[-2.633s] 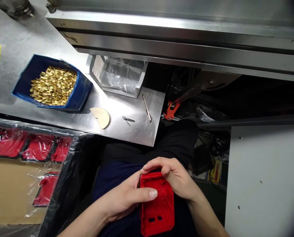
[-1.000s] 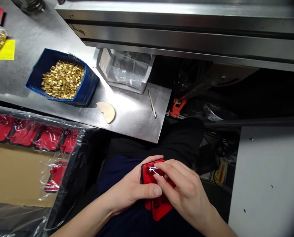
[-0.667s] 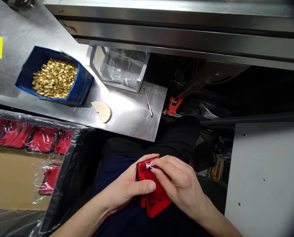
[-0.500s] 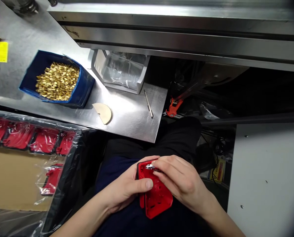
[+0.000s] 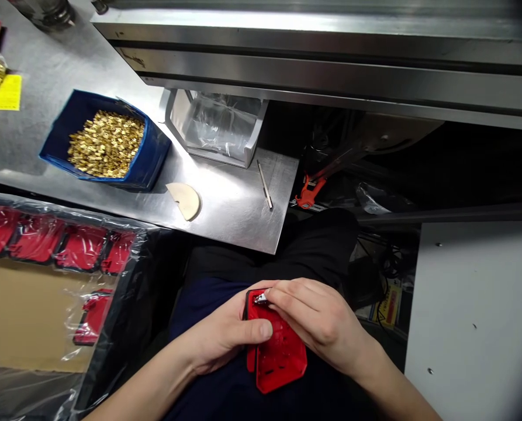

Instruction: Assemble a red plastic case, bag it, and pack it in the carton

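Note:
A red plastic housing with a black edge lies over my lap, its hollow inside facing up. My left hand grips its left side, the thumb pressed on the inner face and the fingers underneath. At the housing's upper end, my right hand pinches a small shiny metal piece between thumb and fingertips, against the inside corner. The fingers hide part of the piece and the housing's upper right edge.
On the metal table stand a blue bin of brass parts, a grey tray, a beige half-disc and a thin rod. A lined crate at left holds bagged red parts.
My right hand has shifted slightly left with the metal piece, which now sits closer to the housing's upper left corner. The view has moved a little.

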